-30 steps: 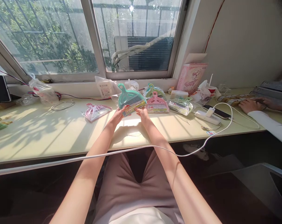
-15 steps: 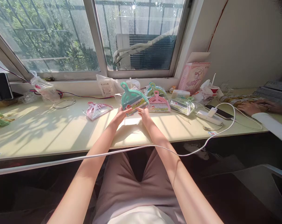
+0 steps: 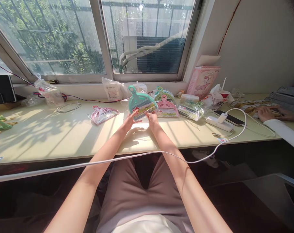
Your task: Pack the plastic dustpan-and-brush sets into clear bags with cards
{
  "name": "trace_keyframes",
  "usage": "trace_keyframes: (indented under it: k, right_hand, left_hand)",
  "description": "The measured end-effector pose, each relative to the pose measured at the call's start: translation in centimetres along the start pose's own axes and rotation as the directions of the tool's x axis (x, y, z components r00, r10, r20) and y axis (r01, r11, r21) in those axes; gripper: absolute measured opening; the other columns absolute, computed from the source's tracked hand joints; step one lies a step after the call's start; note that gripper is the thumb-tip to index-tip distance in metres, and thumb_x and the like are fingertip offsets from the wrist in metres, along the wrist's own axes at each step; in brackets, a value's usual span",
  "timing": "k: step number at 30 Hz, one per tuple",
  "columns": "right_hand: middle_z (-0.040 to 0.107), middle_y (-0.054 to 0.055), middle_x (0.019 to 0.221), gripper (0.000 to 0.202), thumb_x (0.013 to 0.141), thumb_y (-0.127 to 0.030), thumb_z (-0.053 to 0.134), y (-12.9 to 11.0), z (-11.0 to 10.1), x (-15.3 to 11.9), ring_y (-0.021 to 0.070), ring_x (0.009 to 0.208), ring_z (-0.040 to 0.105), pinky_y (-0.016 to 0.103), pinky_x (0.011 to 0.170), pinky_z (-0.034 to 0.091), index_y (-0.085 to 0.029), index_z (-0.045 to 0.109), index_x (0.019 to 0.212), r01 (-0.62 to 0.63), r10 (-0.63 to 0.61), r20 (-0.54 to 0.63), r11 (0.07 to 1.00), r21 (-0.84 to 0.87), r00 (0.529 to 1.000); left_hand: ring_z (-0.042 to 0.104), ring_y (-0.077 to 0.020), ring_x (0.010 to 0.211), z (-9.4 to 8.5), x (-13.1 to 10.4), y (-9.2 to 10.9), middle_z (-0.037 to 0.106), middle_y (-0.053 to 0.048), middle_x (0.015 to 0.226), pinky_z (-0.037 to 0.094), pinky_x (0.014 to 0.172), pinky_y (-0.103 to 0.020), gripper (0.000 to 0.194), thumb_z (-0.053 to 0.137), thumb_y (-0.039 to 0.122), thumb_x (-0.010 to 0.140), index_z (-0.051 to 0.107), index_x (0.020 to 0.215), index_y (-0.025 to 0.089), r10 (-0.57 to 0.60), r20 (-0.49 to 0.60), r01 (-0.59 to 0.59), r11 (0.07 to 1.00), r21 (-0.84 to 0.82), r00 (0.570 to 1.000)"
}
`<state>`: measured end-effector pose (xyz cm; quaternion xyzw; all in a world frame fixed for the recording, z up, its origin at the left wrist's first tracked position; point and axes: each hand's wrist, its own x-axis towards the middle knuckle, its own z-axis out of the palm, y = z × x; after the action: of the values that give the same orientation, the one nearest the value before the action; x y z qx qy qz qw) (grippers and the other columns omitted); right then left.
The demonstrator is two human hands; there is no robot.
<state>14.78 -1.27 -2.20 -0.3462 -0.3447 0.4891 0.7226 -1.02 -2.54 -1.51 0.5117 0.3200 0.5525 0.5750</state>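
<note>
Between my two hands I hold a teal dustpan-and-brush set point(image 3: 139, 100) in clear wrapping, tilted up above the table with its handle at the top left. My left hand point(image 3: 130, 119) grips its lower left corner, and my right hand point(image 3: 152, 117) grips the lower right edge. Just behind and to the right lies a pink dustpan set point(image 3: 165, 106), with a green and yellow one point(image 3: 163, 94) behind it. Further right is a wrapped pale green set point(image 3: 191, 111). Left of my hands rests another pink set point(image 3: 103, 114) in wrapping.
A white cable point(image 3: 171, 152) hangs across in front of my forearms. On the right are a power strip point(image 3: 219, 123), a phone point(image 3: 229, 117) and a pink box point(image 3: 203, 81). Another person's hand point(image 3: 265, 114) rests at the far right. A bagged cup point(image 3: 48, 92) stands left by the window.
The view has shifted slightly. My left fingers have moved a little on the teal set, which stays in both hands. The other person's hand at the right has moved slightly.
</note>
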Motion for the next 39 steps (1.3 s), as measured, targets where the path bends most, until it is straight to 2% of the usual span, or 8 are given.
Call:
trace_keyframes:
  k: [3,6,11,19,25,29,34,39]
  right_hand:
    - [0.087,0.000,0.107,0.047,0.071,-0.018,0.093,-0.5,0.6,0.3,0.0274,0.121,0.081,0.045,0.115,0.066,-0.028,0.074,0.112,-0.087,0.086,-0.051,0.996,-0.018,0.995]
    - [0.087,0.002,0.110,0.050,0.071,-0.026,0.097,-0.7,0.8,0.0,0.0293,0.123,0.080,0.047,0.113,0.066,-0.028,0.074,0.115,-0.096,0.095,-0.052,0.995,-0.030,0.994]
    - [0.087,0.005,0.109,0.045,0.071,-0.030,0.097,-0.7,0.3,-0.1,0.0310,0.126,0.077,0.048,0.113,0.064,-0.026,0.075,0.109,-0.112,0.108,-0.043,0.988,-0.105,0.993]
    - [0.087,0.004,0.117,0.052,0.073,-0.035,0.099,-0.5,0.1,0.3,0.0312,0.135,0.074,0.053,0.121,0.060,-0.032,0.075,0.118,-0.078,0.083,0.037,0.991,-0.107,0.996]
    - [0.088,0.003,0.119,0.052,0.074,-0.033,0.095,-0.9,0.0,-0.2,0.0298,0.131,0.077,0.051,0.121,0.061,-0.033,0.075,0.123,-0.038,0.041,0.065,0.998,-0.047,0.997]
    - [0.088,0.003,0.118,0.053,0.076,-0.030,0.093,-1.3,-0.1,-0.6,0.0305,0.129,0.078,0.053,0.120,0.061,-0.031,0.075,0.125,-0.020,0.020,0.024,1.000,-0.012,1.000]
    - [0.088,0.002,0.114,0.052,0.071,-0.011,0.085,-1.6,0.2,-0.9,0.0284,0.126,0.079,0.050,0.119,0.062,-0.028,0.076,0.119,-0.048,0.048,0.008,0.999,0.000,0.999]
    - [0.088,0.002,0.113,0.051,0.070,-0.010,0.084,-1.8,0.2,-0.8,0.0276,0.125,0.079,0.051,0.119,0.062,-0.027,0.076,0.117,-0.055,0.054,0.016,0.999,0.003,0.998]
  left_hand:
    - [0.065,-0.0444,0.151,-0.3,0.3,0.2,0.078,-0.016,0.151,0.069,0.106,-0.060,0.062,0.098,0.046,0.082,0.074,0.135,0.024,0.012,0.008,-0.012,0.999,0.043,1.000]
    - [0.070,-0.0444,0.145,-0.4,0.4,0.2,0.081,-0.017,0.144,0.068,0.106,-0.060,0.067,0.101,0.047,0.078,0.072,0.133,0.022,0.024,0.018,-0.025,0.997,0.073,1.000]
    - [0.069,-0.0467,0.146,-0.2,0.2,0.1,0.079,-0.019,0.147,0.067,0.106,-0.062,0.081,0.104,0.055,0.072,0.068,0.137,0.022,0.055,0.052,-0.059,0.995,0.086,0.997]
    - [0.066,-0.0504,0.149,0.1,-0.3,0.8,0.076,-0.022,0.152,0.068,0.106,-0.068,0.083,0.105,0.059,0.070,0.070,0.136,0.022,0.049,0.083,-0.059,0.990,0.132,0.995]
    - [0.065,-0.0507,0.151,0.6,-0.6,0.6,0.077,-0.021,0.151,0.067,0.109,-0.071,0.081,0.104,0.061,0.071,0.073,0.135,0.022,0.016,0.092,-0.029,0.989,0.142,0.996]
    - [0.074,-0.0480,0.140,1.0,-0.6,0.1,0.077,-0.018,0.151,0.066,0.112,-0.071,0.073,0.101,0.062,0.077,0.075,0.134,0.024,-0.031,0.094,0.022,0.995,0.093,0.995]
    - [0.084,-0.0469,0.122,0.9,-0.5,0.0,0.084,-0.020,0.135,0.068,0.108,-0.068,0.074,0.103,0.060,0.074,0.076,0.131,0.020,-0.040,0.075,0.032,0.994,0.102,0.996]
    - [0.086,-0.0472,0.116,0.8,-0.5,0.3,0.086,-0.021,0.128,0.068,0.106,-0.068,0.078,0.105,0.058,0.072,0.076,0.132,0.018,-0.052,0.063,0.044,0.992,0.118,0.997]
